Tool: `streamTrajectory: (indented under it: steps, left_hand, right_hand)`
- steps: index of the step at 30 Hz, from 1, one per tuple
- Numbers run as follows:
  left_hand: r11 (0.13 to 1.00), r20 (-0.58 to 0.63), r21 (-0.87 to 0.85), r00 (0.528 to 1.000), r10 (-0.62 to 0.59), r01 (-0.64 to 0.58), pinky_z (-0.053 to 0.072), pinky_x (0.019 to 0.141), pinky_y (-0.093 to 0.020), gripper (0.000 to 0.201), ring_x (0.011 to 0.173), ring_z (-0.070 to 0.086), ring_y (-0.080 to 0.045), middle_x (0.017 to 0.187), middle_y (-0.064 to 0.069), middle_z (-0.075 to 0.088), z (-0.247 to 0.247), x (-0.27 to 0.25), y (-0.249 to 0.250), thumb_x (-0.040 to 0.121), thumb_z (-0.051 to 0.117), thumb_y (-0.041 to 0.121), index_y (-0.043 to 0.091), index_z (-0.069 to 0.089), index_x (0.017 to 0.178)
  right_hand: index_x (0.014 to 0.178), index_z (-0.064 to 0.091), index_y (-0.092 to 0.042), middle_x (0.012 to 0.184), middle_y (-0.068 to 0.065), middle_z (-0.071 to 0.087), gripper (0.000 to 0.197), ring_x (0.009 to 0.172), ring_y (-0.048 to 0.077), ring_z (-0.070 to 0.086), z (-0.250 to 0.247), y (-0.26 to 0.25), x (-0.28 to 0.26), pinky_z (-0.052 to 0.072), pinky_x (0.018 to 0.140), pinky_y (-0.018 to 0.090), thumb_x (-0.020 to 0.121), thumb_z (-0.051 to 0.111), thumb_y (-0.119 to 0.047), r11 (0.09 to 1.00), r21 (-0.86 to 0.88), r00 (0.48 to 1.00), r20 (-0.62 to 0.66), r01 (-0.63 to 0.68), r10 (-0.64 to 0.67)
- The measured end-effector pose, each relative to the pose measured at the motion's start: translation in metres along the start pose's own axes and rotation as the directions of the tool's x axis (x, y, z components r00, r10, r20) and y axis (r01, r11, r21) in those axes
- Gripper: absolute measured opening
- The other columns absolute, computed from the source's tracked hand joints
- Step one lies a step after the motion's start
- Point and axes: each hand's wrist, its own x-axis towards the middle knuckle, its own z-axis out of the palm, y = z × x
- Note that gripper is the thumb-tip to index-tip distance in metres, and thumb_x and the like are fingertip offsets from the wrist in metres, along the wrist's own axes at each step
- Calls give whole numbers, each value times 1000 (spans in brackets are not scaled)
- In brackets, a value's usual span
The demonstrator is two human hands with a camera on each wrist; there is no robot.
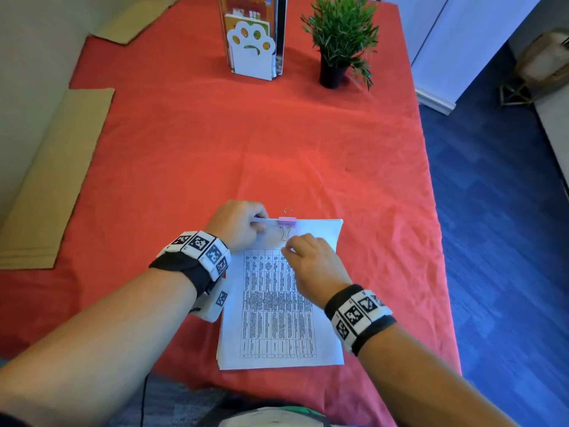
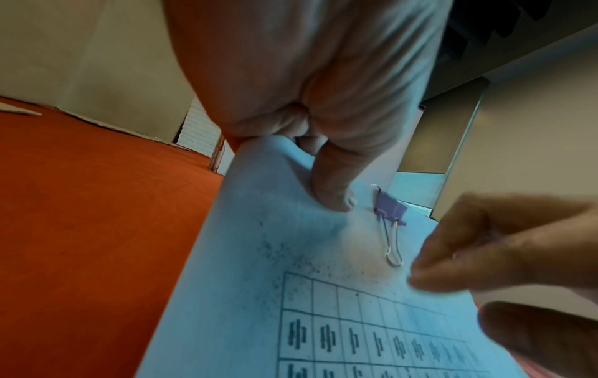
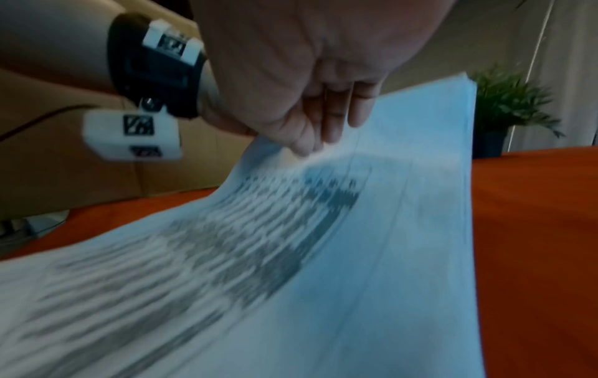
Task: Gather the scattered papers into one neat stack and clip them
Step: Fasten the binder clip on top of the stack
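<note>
A stack of printed papers (image 1: 277, 318) lies on the red tablecloth at the near edge, its far end lifted a little. A purple binder clip (image 1: 287, 222) sits on the middle of that far edge, with one wire handle folded flat onto the top sheet. My left hand (image 1: 258, 224) pinches the stack's far left corner, and its thumb (image 2: 333, 197) presses on the top sheet just left of the clip (image 2: 390, 210). My right hand (image 1: 291, 249) hovers at the tip of the folded handle. Its fingers (image 3: 323, 133) touch the paper (image 3: 356, 255) and hold nothing.
A white paw-shaped bookend with books (image 1: 252, 41) and a potted green plant (image 1: 341, 35) stand at the far side of the table (image 1: 215, 134). Flat cardboard sheets (image 1: 55, 180) lie along the left. The table's right edge drops to blue carpet (image 1: 498, 211).
</note>
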Motion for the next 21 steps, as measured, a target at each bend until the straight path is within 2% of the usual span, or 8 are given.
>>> streamTrajectory:
  steps: [5, 8, 10, 14, 16, 18, 19, 21]
  left_hand:
    - [995, -55, 30, 994, 95, -93, 48, 63, -33, 10, 72, 63, -25, 77, -5, 72, 0, -10, 8, 79, 61, 9, 16, 67, 83]
    - [980, -144, 71, 970, 194, -186, 44, 60, -31, 8, 70, 62, -27, 71, -3, 69, 0, -24, 20, 77, 62, 9, 17, 64, 78]
    - [972, -180, 97, 957, 227, -212, 41, 58, -31, 10, 69, 61, -28, 69, -3, 67, -2, -30, 25, 75, 63, 8, 17, 63, 77]
    - [992, -213, -52, 971, 104, -117, 46, 61, -33, 8, 72, 63, -29, 73, -8, 68, -24, -26, 22, 76, 61, 11, 17, 63, 80]
    - [983, -193, -160, 979, 59, -91, 43, 63, -33, 11, 72, 60, -28, 74, -8, 64, -42, -19, 19, 76, 59, 9, 20, 60, 80]
    - [981, -200, -177, 979, 47, -84, 33, 61, -29, 12, 72, 54, -23, 76, -6, 60, -64, -11, 19, 74, 57, 11, 17, 61, 83]
    - [979, -214, -190, 977, 28, -69, 30, 61, -28, 13, 73, 52, -20, 76, -5, 58, -74, -7, 19, 73, 57, 13, 16, 61, 84]
    - [969, -246, -246, 968, -37, -25, 33, 57, -25, 11, 69, 49, -16, 73, -3, 55, -94, 1, 17, 74, 58, 12, 17, 59, 83]
  right_hand:
    - [123, 57, -8, 122, 8, 60, 53, 107, 27, 54, -25, 2, 9, 43, 93, 37, 71, 52, -6, 986, -11, 984, -72, -166, 165]
    - [124, 57, -13, 104, 2, 70, 44, 97, 28, 64, -42, 7, 24, 36, 95, 43, 81, 55, -23, 986, -4, 985, 40, -167, 167]
    - [131, 52, -20, 102, -2, 72, 47, 106, 24, 62, -51, 9, 28, 23, 104, 50, 85, 53, -32, 978, 15, 976, 80, -206, 204]
    - [144, 32, -26, 141, -2, 47, 73, 138, 23, 34, -68, 17, 19, 17, 111, 61, 78, 62, -29, 932, 41, 910, -208, -360, 360]
    - [149, 16, -18, 142, 3, 41, 81, 131, 10, 38, -70, 27, 12, 30, 113, 43, 82, 60, -16, 812, 442, 837, -209, -380, 505]
    - [147, 20, -21, 114, 1, 59, 70, 99, -1, 56, -72, 36, 3, 47, 95, 28, 88, 56, -13, 498, 776, 790, 0, -387, 613]
    - [139, 32, -26, 101, 2, 65, 56, 88, 3, 59, -73, 38, -1, 50, 86, 30, 89, 55, -19, 403, 805, 773, 104, -435, 626]
    - [108, 53, -20, 88, -1, 66, 17, 78, 4, 60, -72, 40, -12, 50, 74, 29, 91, 56, -23, 388, 763, 756, 194, -517, 626]
